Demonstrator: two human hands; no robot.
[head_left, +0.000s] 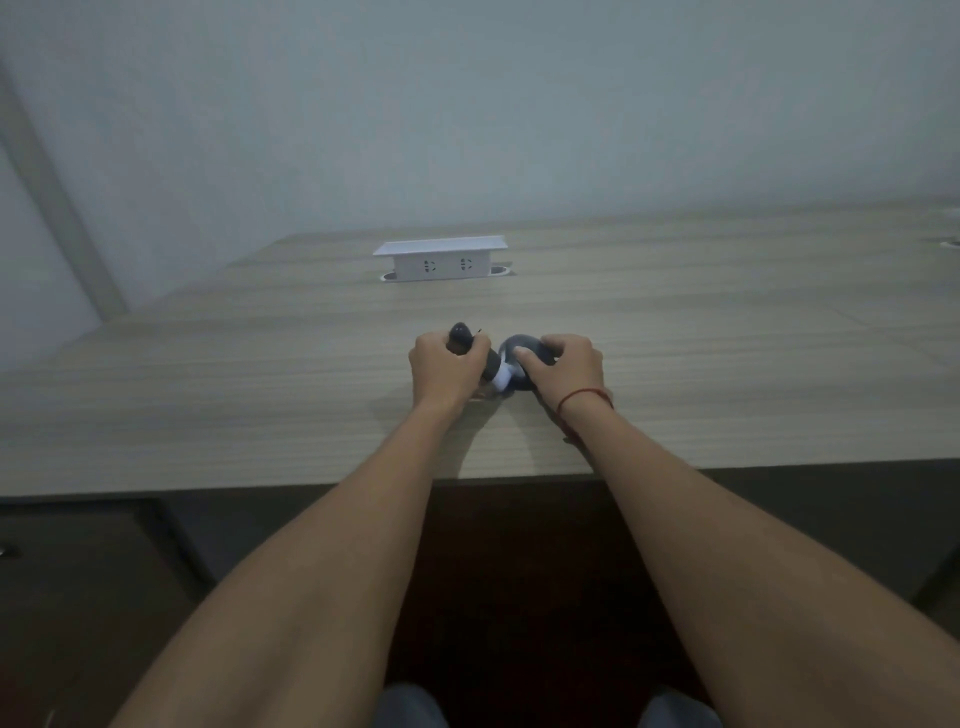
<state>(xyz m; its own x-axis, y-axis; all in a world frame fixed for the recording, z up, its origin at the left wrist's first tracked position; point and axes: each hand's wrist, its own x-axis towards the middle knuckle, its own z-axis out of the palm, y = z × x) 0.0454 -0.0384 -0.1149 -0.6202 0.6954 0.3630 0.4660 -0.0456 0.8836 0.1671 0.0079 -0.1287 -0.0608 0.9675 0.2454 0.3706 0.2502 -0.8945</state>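
Observation:
My left hand (444, 371) grips a dark handle (460, 335) whose rounded black end sticks up past my fingers. My right hand (563, 366) curls over a dark grey rounded part (519, 345). A white section (503, 379) shows between the two hands, joining the handle and the rounded part. Both hands rest low over the wooden table (260, 395), near its front edge. What the object is under my fingers stays hidden. A red string bracelet (584, 397) circles my right wrist.
A white raised socket box (441, 260) with two outlets stands at the back of the table, before a pale wall. A dark cabinet (78, 597) sits under the table at the left. My knees show at the bottom edge.

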